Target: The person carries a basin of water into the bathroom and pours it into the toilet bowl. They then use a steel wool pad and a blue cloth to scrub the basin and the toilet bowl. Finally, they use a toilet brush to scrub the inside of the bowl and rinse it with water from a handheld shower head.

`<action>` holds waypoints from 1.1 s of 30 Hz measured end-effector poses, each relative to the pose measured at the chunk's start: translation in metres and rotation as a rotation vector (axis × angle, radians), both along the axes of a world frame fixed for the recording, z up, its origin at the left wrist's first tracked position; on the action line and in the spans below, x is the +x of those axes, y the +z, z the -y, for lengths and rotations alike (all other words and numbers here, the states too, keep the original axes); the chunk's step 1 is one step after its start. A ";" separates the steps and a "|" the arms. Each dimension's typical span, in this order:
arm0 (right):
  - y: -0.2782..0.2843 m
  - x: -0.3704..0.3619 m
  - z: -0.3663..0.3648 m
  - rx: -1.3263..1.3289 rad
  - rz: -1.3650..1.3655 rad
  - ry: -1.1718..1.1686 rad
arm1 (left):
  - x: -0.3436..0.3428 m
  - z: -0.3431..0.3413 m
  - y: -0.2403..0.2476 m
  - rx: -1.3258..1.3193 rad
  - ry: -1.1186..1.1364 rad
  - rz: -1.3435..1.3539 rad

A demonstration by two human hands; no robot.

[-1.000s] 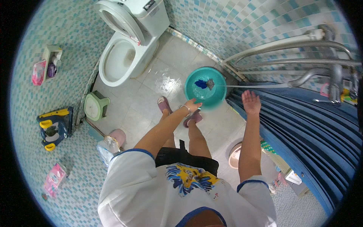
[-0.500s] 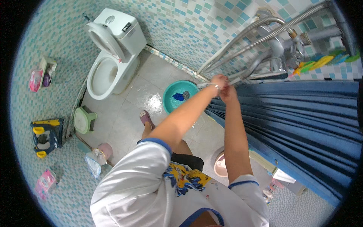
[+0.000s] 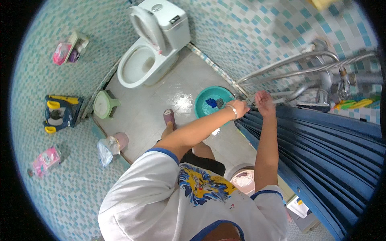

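My left hand, with a bracelet at the wrist, is over the right rim of a teal basin. Its fingers look closed beside the gathered edge of a blue curtain; whatever they may hold is hidden. To its right, my right hand is raised apart from it, fingers loosely bent and slightly blurred, with nothing visible in it. Behind the hands is a chrome shower faucet with a metal hose. A dark blue cloth and a grey scourer lie in the basin.
A toilet with its lid raised stands at the far left. Along the left wall are a green stool, a folded navy and yellow seat and a pink bin. Near my right arm sits a pink basin. The tiled floor looks wet.
My hands were together near the faucet and are now apart, the left lower toward the basin, the right raised. The whole view has shifted, with the room's contents appearing farther right.
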State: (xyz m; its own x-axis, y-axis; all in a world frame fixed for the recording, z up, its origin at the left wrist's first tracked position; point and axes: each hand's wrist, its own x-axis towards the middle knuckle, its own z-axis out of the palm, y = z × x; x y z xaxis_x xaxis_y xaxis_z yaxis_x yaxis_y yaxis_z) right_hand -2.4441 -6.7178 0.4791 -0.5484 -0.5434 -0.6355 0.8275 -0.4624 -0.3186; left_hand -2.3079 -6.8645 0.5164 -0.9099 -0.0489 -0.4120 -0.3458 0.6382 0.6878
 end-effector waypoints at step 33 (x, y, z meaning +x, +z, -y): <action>0.099 0.206 0.570 0.797 -1.928 0.615 | 0.375 0.485 -0.002 -0.444 0.424 0.286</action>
